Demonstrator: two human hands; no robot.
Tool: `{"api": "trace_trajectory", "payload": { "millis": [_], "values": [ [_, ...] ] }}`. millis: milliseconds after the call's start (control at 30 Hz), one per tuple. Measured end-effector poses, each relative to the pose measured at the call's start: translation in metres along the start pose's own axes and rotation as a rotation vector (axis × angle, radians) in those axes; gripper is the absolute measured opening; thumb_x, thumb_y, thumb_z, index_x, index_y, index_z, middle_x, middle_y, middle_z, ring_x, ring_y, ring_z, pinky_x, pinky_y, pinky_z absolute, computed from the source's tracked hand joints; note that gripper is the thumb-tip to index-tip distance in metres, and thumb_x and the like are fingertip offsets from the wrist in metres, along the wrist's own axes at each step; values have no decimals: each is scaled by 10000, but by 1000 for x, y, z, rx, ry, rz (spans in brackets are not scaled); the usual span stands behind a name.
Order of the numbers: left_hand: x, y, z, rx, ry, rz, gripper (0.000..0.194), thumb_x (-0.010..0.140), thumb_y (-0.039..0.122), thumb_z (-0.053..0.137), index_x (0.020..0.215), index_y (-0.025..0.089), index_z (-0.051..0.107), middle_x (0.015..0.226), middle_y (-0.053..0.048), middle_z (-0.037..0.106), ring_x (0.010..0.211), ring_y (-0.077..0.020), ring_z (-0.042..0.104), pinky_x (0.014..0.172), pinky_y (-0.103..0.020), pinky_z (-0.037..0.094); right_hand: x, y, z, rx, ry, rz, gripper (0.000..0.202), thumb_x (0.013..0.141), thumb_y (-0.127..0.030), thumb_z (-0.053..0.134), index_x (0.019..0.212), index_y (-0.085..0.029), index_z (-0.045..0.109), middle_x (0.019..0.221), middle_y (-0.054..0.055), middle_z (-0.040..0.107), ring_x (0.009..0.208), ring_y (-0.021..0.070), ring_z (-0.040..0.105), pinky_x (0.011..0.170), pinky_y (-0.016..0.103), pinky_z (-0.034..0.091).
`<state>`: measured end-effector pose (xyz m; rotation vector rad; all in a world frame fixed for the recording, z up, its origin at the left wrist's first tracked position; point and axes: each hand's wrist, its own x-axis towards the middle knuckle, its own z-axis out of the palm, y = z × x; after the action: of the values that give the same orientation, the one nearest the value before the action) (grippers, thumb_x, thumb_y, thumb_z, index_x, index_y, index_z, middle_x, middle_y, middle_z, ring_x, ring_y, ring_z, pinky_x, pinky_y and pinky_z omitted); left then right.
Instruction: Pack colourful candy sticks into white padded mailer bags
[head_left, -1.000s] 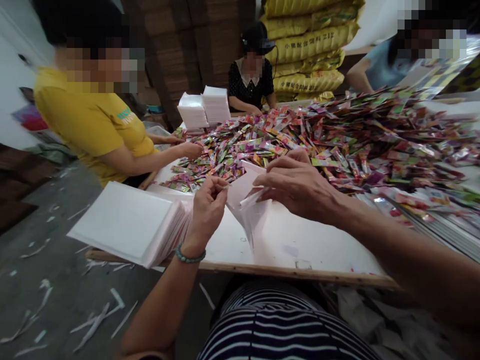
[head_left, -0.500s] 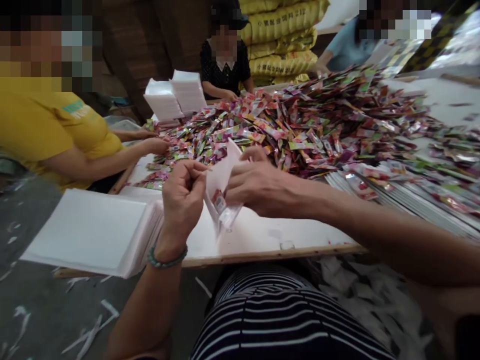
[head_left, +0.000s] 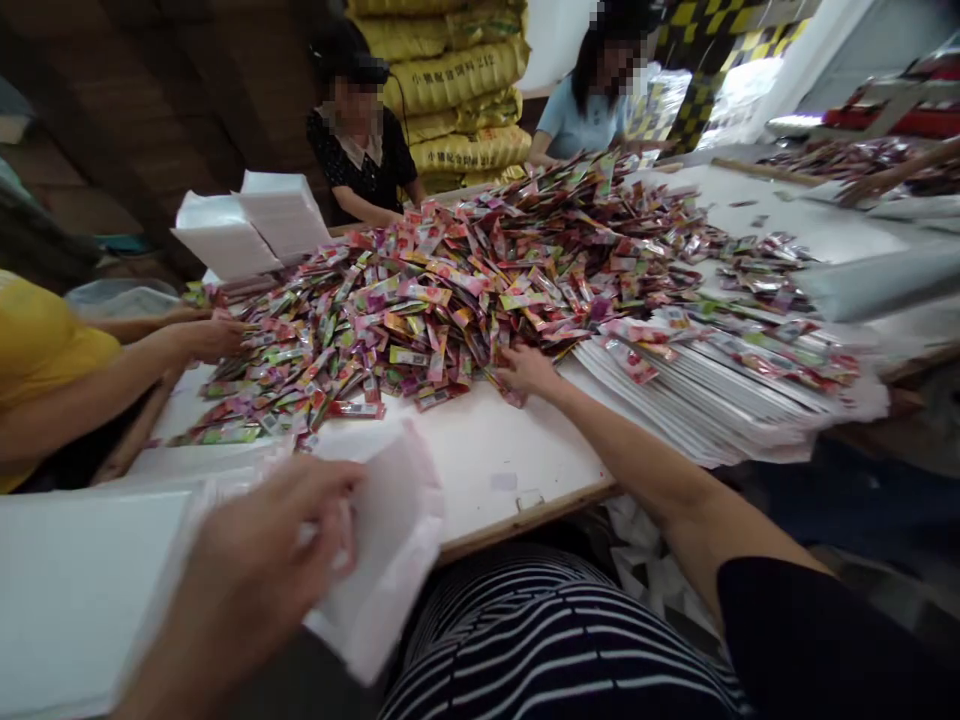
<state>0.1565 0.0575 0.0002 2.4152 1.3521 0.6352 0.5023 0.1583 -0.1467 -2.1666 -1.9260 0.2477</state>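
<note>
My left hand (head_left: 277, 540), blurred, is closed on a white and pink paper bag (head_left: 394, 545) at the lower left, over the table's front edge. Beside that hand lies a stack of white bags (head_left: 82, 590). My right hand (head_left: 529, 372) reaches out to the front edge of a big heap of small colourful packets (head_left: 450, 290), its fingertips touching packets there. Whether it grips one is hard to tell, as the fingertips merge with the heap.
Overlapping white bags (head_left: 675, 400) with packets on top lie at the right. White stacks (head_left: 281, 215) stand at the back left. A person in yellow (head_left: 52, 370) handles packets at the left; two more people sit behind the heap. Yellow sacks (head_left: 457, 80) are piled behind.
My right hand has left the paper bag and moved to the heap. My left hand has moved down and left with the bag. The view has turned to the right.
</note>
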Motion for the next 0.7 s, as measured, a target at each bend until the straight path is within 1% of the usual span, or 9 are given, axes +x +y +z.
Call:
{"api": "trace_trajectory", "payload": {
  "millis": [100, 133, 200, 267, 333, 400, 467, 567, 700],
  "values": [
    [3, 14, 74, 260, -610, 62, 364, 749, 93, 428, 974, 252, 666, 957, -45, 732, 812, -221, 684, 718, -326, 498, -9, -9, 33, 17, -36, -78, 325, 955, -301, 505, 1205, -133, 628, 1257, 175, 606, 1158, 258, 523, 933, 354, 391],
    [3, 14, 94, 324, -743, 63, 374, 756, 74, 417, 993, 232, 660, 971, -66, 735, 857, -237, 691, 737, -334, 493, -14, -12, 40, 26, -55, -117, 310, 958, -283, 503, 1201, -141, 633, 1254, 158, 614, 1169, 243, 522, 951, 343, 382],
    [4, 9, 118, 385, -859, 35, 372, 784, 62, 392, 1015, 203, 646, 974, -101, 737, 881, -260, 697, 724, -338, 477, -29, -12, 48, 60, -101, -242, 283, 947, -267, 533, 1185, -171, 650, 1232, 112, 634, 1158, 204, 538, 963, 304, 367],
    [7, 1, 122, 354, -877, 20, 327, 817, 100, 409, 1024, 202, 641, 935, -104, 738, 876, -267, 696, 706, -326, 457, -47, -5, 51, 118, -139, -392, 264, 912, -256, 595, 1155, -190, 676, 1218, 95, 642, 1138, 190, 555, 949, 289, 363],
    [18, -5, 115, 286, -870, 18, 257, 838, 169, 462, 1012, 213, 647, 865, -83, 733, 848, -260, 690, 684, -305, 436, -63, 5, 52, 176, -147, -472, 258, 885, -234, 633, 1132, -202, 698, 1218, 107, 645, 1134, 210, 562, 942, 322, 354],
    [37, -8, 111, 242, -795, 11, 218, 869, 237, 483, 1008, 209, 648, 817, -72, 718, 819, -254, 680, 673, -298, 423, -76, 13, 50, 195, -132, -428, 272, 867, -236, 661, 1134, -228, 710, 1210, 114, 657, 1138, 239, 556, 945, 368, 336],
    [59, -8, 116, 256, -656, -22, 232, 909, 313, 473, 992, 184, 647, 828, -90, 709, 832, -268, 670, 688, -314, 425, -82, 16, 47, 172, -110, -341, 295, 865, -270, 672, 1157, -253, 710, 1187, 113, 671, 1142, 258, 539, 937, 390, 329],
    [88, 0, 142, 321, -517, -22, 301, 894, 415, 544, 994, 148, 639, 958, -140, 689, 924, -306, 650, 742, -350, 445, -80, 13, 43, 136, -116, -256, 292, 869, -321, 665, 1143, -241, 728, 1104, 117, 694, 1084, 259, 557, 897, 365, 363],
    [106, 10, 184, 338, -500, 204, 478, 763, 305, 736, 1174, 135, 560, 1198, -165, 599, 1079, -306, 588, 834, -353, 461, -70, 13, 41, 263, -204, -156, 254, 884, -275, 628, 1105, -238, 748, 1016, 79, 730, 929, 198, 631, 827, 279, 435]
  ]
}}
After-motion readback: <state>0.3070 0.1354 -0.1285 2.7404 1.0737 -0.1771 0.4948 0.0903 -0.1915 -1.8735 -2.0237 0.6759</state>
